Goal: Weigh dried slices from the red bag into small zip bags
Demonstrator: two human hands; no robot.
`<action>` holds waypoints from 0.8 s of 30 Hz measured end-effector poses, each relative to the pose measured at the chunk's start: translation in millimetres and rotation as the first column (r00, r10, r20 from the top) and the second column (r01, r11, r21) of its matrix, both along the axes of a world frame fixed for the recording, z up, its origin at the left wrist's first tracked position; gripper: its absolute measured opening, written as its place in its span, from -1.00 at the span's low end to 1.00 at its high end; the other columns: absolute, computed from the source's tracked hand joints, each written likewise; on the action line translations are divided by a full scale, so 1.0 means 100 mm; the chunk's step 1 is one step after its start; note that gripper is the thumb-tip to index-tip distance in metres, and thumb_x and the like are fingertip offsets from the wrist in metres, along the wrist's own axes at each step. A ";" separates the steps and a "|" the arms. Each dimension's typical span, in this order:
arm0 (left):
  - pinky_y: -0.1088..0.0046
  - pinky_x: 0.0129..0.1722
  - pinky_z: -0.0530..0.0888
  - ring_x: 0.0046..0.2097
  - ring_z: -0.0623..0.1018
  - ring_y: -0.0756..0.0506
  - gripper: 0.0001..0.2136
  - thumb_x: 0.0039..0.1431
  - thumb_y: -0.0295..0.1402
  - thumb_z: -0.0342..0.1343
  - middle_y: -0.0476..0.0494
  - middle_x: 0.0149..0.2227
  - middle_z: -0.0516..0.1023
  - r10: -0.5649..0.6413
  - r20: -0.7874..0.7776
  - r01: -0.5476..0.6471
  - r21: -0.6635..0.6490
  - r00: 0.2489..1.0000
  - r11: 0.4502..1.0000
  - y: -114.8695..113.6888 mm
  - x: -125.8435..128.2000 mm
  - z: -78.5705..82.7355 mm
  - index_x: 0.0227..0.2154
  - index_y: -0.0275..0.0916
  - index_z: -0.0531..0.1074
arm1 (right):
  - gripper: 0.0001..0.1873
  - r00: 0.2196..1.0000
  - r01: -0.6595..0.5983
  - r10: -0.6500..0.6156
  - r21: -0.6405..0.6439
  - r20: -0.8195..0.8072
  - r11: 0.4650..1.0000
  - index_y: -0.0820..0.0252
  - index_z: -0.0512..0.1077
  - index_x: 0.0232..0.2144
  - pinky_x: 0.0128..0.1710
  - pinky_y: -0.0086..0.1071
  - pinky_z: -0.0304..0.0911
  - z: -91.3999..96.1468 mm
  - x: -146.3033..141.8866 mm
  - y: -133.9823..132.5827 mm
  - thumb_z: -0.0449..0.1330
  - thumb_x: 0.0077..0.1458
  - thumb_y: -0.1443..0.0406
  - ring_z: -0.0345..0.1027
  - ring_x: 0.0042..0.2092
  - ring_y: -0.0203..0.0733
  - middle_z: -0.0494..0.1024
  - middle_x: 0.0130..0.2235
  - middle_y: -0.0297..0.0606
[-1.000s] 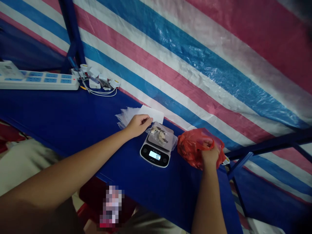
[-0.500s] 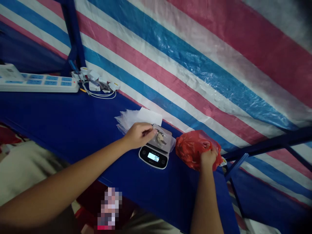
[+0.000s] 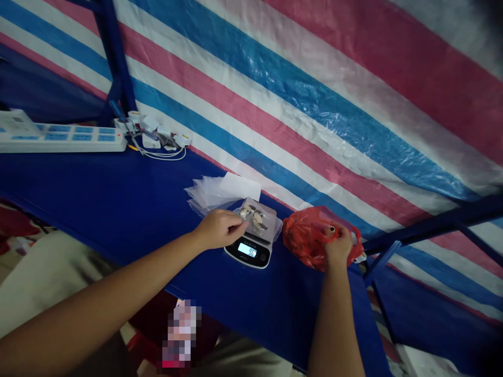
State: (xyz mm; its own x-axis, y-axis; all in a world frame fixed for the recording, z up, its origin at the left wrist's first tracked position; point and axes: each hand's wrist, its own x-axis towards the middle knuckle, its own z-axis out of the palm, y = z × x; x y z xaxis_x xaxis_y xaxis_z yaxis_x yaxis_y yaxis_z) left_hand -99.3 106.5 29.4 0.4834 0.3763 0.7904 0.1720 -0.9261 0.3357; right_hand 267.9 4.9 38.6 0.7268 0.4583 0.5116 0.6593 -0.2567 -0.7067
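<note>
Gripping thin red plastic bag (image 3: 308, 238)

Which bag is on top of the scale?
The see-through bag with lumpy bits inside. The red bag sits beside the scale in the right hand, and the pile of see-through bags lies behind on the table.

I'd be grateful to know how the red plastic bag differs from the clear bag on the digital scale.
The red plastic bag is crumpled and larger; the clear bag lies flatter, showing pale pieces inside. The red one sits on the blue table under the right hand; the clear one rests on the digital scale. Both are plastic.
</note>
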 end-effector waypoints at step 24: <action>0.45 -0.57 0.18 -0.60 0.23 0.06 -0.58 0.31 -0.42 0.07 0.09 -0.66 0.13 0.030 -0.020 -0.030 0.031 0.999 0.999 0.05 -0.02 -0.01 -0.65 -0.22 0.09 | -0.55 0.793 0.012 0.334 0.561 -0.510 0.827 0.19 0.47 -0.33 -0.32 -0.40 0.42 0.17 -0.20 0.09 0.43 -0.15 0.01 0.43 -0.36 -0.29 0.51 -0.40 -0.40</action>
State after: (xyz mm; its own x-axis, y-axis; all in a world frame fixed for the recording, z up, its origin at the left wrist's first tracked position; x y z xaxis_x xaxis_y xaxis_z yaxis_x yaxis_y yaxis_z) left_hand -101.3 111.9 28.8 0.4886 0.3665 0.7918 0.2064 -0.9303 0.3032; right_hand 248.0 13.7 56.0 0.8936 0.3914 0.2199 0.0884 0.3269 -0.9409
